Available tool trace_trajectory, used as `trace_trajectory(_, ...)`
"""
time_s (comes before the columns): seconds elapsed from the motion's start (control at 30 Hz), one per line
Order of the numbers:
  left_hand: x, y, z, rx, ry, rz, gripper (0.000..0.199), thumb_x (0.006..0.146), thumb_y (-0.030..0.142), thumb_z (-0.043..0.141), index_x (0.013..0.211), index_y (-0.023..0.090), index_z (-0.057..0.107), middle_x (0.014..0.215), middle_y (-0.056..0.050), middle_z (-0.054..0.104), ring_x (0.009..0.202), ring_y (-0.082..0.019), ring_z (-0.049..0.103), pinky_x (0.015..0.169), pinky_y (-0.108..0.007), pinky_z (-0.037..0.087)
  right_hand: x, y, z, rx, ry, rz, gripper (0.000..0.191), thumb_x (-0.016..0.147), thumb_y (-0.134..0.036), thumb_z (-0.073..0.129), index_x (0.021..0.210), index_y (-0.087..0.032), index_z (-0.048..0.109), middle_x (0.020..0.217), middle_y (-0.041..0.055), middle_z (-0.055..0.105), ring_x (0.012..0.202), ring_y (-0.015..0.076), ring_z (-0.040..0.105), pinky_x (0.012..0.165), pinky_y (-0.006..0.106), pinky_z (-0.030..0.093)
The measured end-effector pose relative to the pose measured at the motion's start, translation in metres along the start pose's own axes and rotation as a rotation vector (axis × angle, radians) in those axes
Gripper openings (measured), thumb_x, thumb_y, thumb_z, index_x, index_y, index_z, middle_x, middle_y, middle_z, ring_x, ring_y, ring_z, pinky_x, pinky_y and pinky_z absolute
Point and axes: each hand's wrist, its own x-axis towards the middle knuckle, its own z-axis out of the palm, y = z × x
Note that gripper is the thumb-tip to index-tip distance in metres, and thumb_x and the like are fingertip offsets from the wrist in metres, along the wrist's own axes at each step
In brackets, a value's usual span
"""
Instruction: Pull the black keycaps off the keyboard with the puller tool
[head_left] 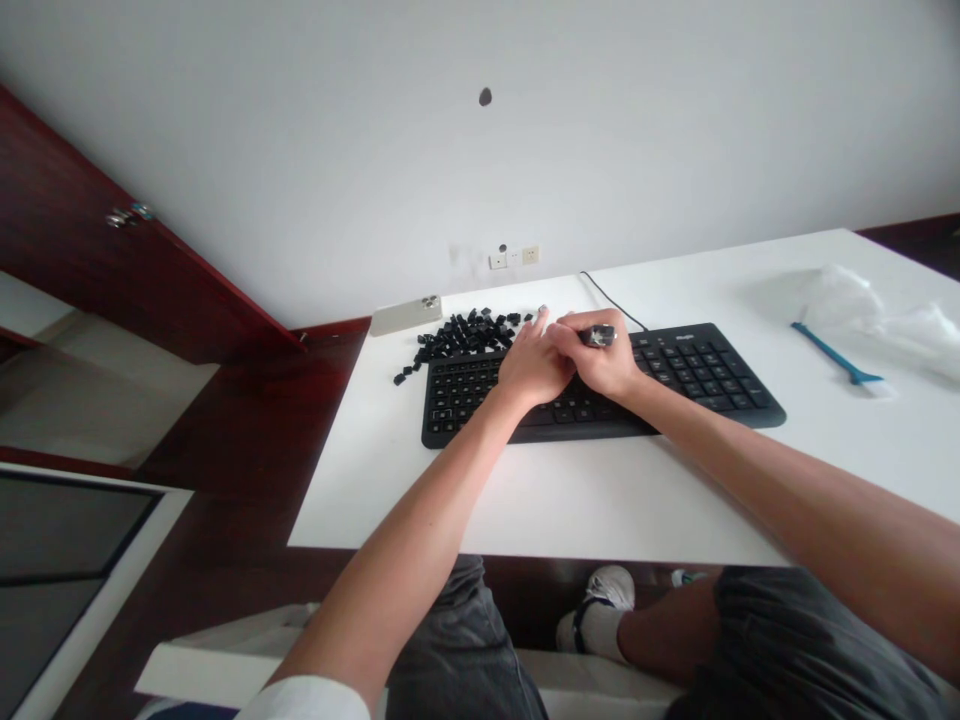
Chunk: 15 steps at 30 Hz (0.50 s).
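Note:
A black keyboard point(705, 365) lies on the white table, its keycaps in place on the right part. Along its left part the caps are off, and small key mounts show. My right hand point(600, 365) is closed in a fist above the middle of the keyboard, around a tool with a dark handle point(598, 336); the tool's lower end is hidden. Against it, my left hand point(536, 365) rests over the keys with fingers stretched forward, partly covered by the right. Behind the keyboard's left half spreads a pile of loose black keycaps point(465, 332).
A phone point(407, 315) lies at the table's back left corner. To the right are a blue brush-like tool point(836, 355) and crumpled clear plastic point(877, 310). The keyboard's cable point(611, 298) runs back toward the wall. A dark red door point(142, 230) stands at left.

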Motion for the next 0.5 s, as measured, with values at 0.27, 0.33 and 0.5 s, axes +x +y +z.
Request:
trace_trajectory(0.27,-0.003,0.005,-0.006,0.095,-0.089,-0.011,0.034,0.107,0.015,0.045,0.127,0.016,0.072,0.138,-0.012,0.072,0.138,-0.027,0.060,0.122,-0.041,0.044,-0.002,-0.002,0.002,0.013,0.027,0.005,0.047,0.088,-0.035,0.060,0.053,-0.022,0.033,0.056,-0.0029,0.030,0.056,0.0107,0.029,0.055,0.031,0.024)
trace_trajectory(0.33,-0.004,0.008,-0.010,0.088,-0.098,-0.040,0.033,0.107,0.015,0.046,0.127,0.018,0.073,0.132,-0.012,0.074,0.132,-0.026,0.064,0.117,-0.040,0.049,-0.002,-0.004,0.002,0.012,0.031,0.006,0.046,0.088,-0.036,0.060,0.053,-0.023,0.032,0.056,-0.0030,0.029,0.056,0.0108,0.028,0.055,0.031,0.024)
trace_trajectory(0.5,-0.006,0.013,-0.015,0.098,-0.098,-0.069,0.030,0.106,0.016,0.050,0.124,0.017,0.073,0.126,-0.011,0.076,0.124,-0.026,0.069,0.110,-0.037,0.054,-0.003,-0.008,0.002,0.013,0.038,0.006,0.045,0.087,-0.037,0.060,0.053,-0.023,0.034,0.055,-0.0030,0.031,0.056,0.0111,0.029,0.056,0.031,0.027)
